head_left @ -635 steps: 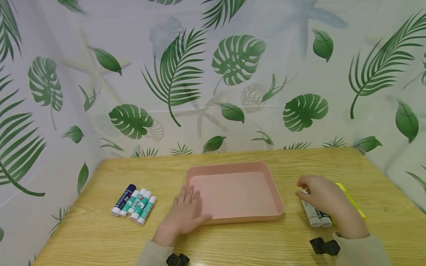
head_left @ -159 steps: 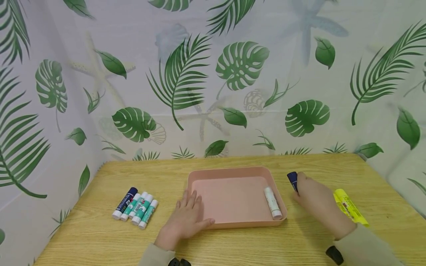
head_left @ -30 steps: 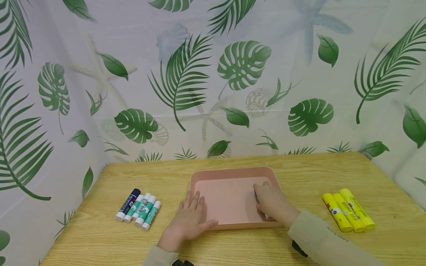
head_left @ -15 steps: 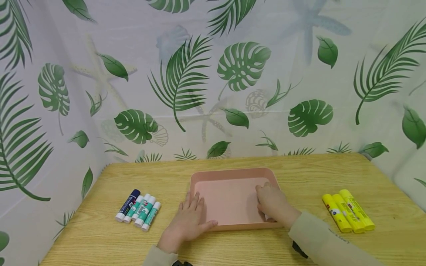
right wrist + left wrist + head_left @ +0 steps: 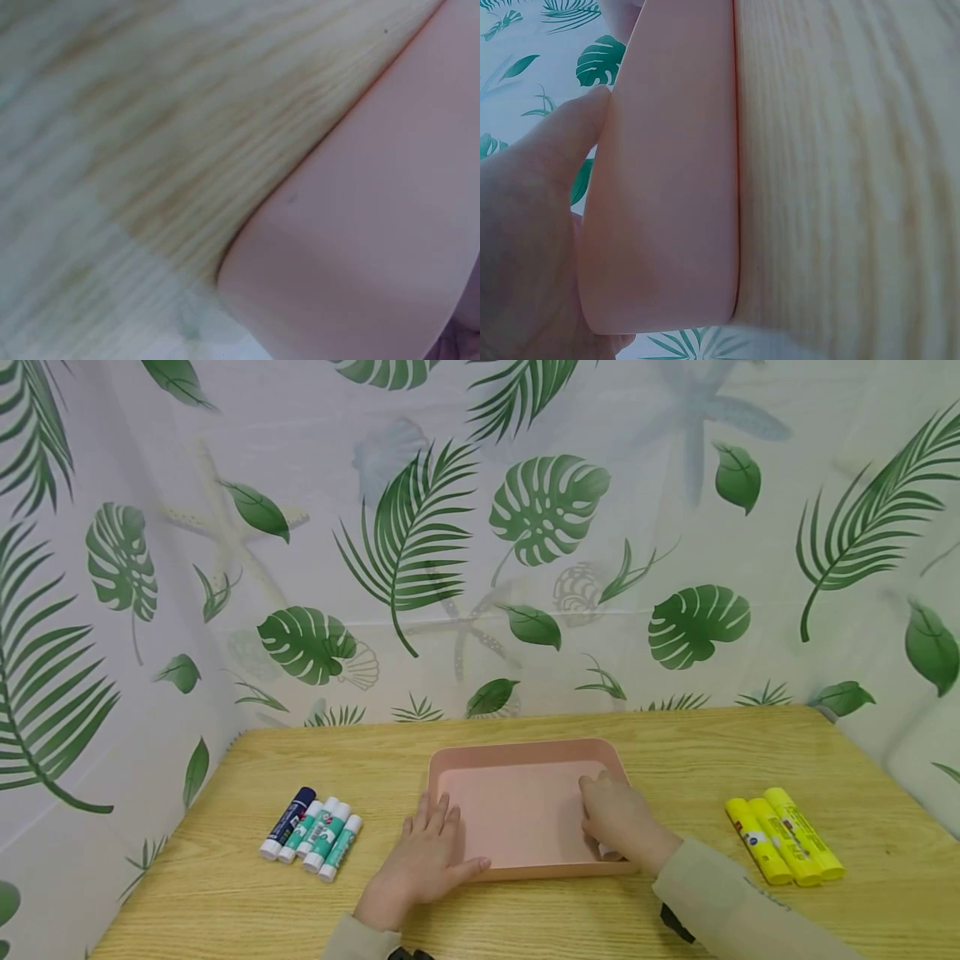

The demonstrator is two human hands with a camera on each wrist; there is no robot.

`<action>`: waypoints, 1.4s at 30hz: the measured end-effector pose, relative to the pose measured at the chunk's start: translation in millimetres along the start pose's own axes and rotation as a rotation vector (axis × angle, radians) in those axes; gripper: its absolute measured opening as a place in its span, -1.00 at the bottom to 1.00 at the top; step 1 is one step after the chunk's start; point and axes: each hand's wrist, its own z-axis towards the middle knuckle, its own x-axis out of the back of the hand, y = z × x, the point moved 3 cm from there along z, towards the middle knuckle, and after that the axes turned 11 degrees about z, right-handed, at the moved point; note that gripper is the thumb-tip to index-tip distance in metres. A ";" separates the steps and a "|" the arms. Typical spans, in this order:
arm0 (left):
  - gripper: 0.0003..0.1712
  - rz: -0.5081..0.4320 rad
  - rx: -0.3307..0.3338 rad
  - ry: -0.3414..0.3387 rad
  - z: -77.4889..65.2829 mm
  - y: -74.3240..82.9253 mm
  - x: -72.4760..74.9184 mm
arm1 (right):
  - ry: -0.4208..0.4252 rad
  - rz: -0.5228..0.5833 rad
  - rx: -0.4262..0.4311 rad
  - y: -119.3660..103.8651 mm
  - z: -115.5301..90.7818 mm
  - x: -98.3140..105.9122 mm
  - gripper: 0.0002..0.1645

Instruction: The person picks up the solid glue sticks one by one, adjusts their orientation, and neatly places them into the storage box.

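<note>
A shallow pink tray (image 5: pixel 525 870) stands on the wooden table. My left hand (image 5: pixel 422 852) rests at its front left corner, fingers straight over the left rim and thumb along the front rim. In the left wrist view, the thumb (image 5: pixel 570 135) touches the rim. My right hand (image 5: pixel 617 814) is inside the tray at its right side, fingers curled down. It grips a glue stick largely hidden beneath it; a white glue stick end (image 5: pixel 609 853) shows below the palm. The right wrist view has mainly the tray's outer wall (image 5: pixel 360 202).
Left of the tray lies a row of glue sticks: a dark blue one (image 5: pixel 288 823) and several teal and white ones (image 5: pixel 327 837). Three yellow glue sticks (image 5: pixel 784 837) lie side by side at the right. A leaf-print cloth (image 5: pixel 480 568) hangs behind the table.
A white glue stick went from the right side of the table into the tray. My right hand then carried a dark blue one there. Lately it shifts slightly right; my left hand stays.
</note>
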 end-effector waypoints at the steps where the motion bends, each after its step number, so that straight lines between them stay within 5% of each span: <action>1: -0.03 0.000 0.000 0.000 -0.2 -0.1 0.1 | 0.002 0.000 0.003 -0.1 -0.1 0.0 -0.75; 11: -0.02 -0.001 0.000 -0.002 -0.1 0.1 0.9 | -0.009 0.040 -0.033 0.2 0.8 3.8 -0.82; 20: -0.02 0.007 -0.001 0.007 -0.4 0.5 2.4 | 0.100 -0.027 0.047 -1.3 -3.8 17.4 -0.79; 32: -0.03 0.005 0.001 0.000 0.2 0.7 1.7 | 0.273 -0.127 0.178 -4.4 -10.8 20.5 -0.44; 42: -0.01 0.006 0.001 -0.001 0.8 -0.2 -0.4 | 0.200 -0.081 0.108 -0.8 -16.6 21.7 -0.08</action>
